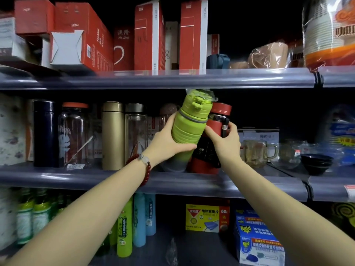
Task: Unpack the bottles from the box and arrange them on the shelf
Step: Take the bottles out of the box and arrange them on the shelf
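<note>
Dim store aisle, black behind the goods. Three grey shelf tiers with rounded clear price rails (172, 79). Red cartons (148, 35) up top, glass mugs (257, 152) and dark bowls (316, 162) at mid level, repellent boxes (257, 239) lowest.

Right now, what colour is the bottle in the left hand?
Lime green bottle, clearest in the head view, held by the left hand.

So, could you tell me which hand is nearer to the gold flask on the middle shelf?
Left. The left hand, gripping the green bottle, is just right of the gold flask. The right hand, on the red bottle, is farther right, beyond the green one.
</note>
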Action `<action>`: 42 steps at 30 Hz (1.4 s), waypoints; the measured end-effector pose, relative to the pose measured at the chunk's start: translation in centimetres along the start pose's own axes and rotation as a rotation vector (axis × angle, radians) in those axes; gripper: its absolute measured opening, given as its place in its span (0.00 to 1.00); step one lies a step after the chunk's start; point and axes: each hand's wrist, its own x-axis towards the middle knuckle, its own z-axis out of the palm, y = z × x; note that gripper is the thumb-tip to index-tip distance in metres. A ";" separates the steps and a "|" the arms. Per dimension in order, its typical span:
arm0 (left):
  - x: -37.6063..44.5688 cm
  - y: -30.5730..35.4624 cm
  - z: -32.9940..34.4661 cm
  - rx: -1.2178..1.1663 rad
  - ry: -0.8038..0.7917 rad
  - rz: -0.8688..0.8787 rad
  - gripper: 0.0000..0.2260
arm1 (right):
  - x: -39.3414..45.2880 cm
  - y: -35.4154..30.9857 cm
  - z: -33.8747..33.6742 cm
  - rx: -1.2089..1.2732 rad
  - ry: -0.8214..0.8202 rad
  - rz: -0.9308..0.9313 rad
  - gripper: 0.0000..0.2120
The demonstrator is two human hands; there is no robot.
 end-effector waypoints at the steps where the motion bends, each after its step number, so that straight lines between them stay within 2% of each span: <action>1: 0.2 0.0 0.1 0.004 0.000 -0.003 0.45 | 0.1 0.0 -0.2 -0.002 0.008 0.000 0.36; 8: 1.1 -1.7 -0.3 -0.081 0.113 -0.159 0.43 | -0.1 0.0 0.2 -0.037 -0.110 -0.047 0.38; 12: 1.4 -3.1 -0.7 -0.133 0.170 -0.251 0.43 | 0.2 0.4 1.2 -0.029 -0.169 -0.008 0.39; 15: 1.5 -3.3 -1.0 -0.194 0.143 -0.290 0.44 | 0.4 0.7 1.2 -0.022 -0.187 0.000 0.38; 19: 0.9 -3.6 -1.0 -0.254 0.112 -0.306 0.40 | 0.2 1.1 0.6 -0.048 -0.222 -0.018 0.40; 22: 0.5 -3.9 -0.6 -0.264 0.120 -0.303 0.37 | -0.5 1.8 0.8 -0.119 -0.233 -0.012 0.47; 24: 0.3 -4.1 -0.3 -0.231 0.119 -0.302 0.41 | -0.9 2.1 1.2 -0.150 -0.232 -0.018 0.49; 26: 0.0 -4.3 0.1 -0.135 0.095 -0.289 0.49 | -1.0 2.1 1.6 -0.183 -0.212 -0.041 0.48; 28: -0.3 -4.6 0.3 -0.075 0.111 -0.286 0.52 | -1.1 1.9 1.8 -0.171 -0.206 -0.042 0.46; 31: 0.0 -4.9 -0.2 -0.107 0.113 -0.276 0.47 | -1.2 1.8 2.0 -0.132 -0.233 -0.003 0.46; 33: 0.3 -5.4 -0.9 -0.166 0.056 -0.289 0.45 | -1.2 1.7 1.9 -0.105 -0.263 0.026 0.46; 37: 0.6 -6.8 -1.5 -0.306 -0.048 -0.359 0.47 | -1.2 1.7 1.6 -0.049 -0.323 0.101 0.45; 40: 0.5 -6.4 -1.0 -0.289 -0.081 -0.362 0.40 | -1.4 1.9 2.0 -0.160 -0.255 0.088 0.54; 42: 0.3 -6.0 -0.3 -0.192 -0.029 -0.344 0.43 | -1.4 2.0 2.0 -0.213 -0.213 0.103 0.54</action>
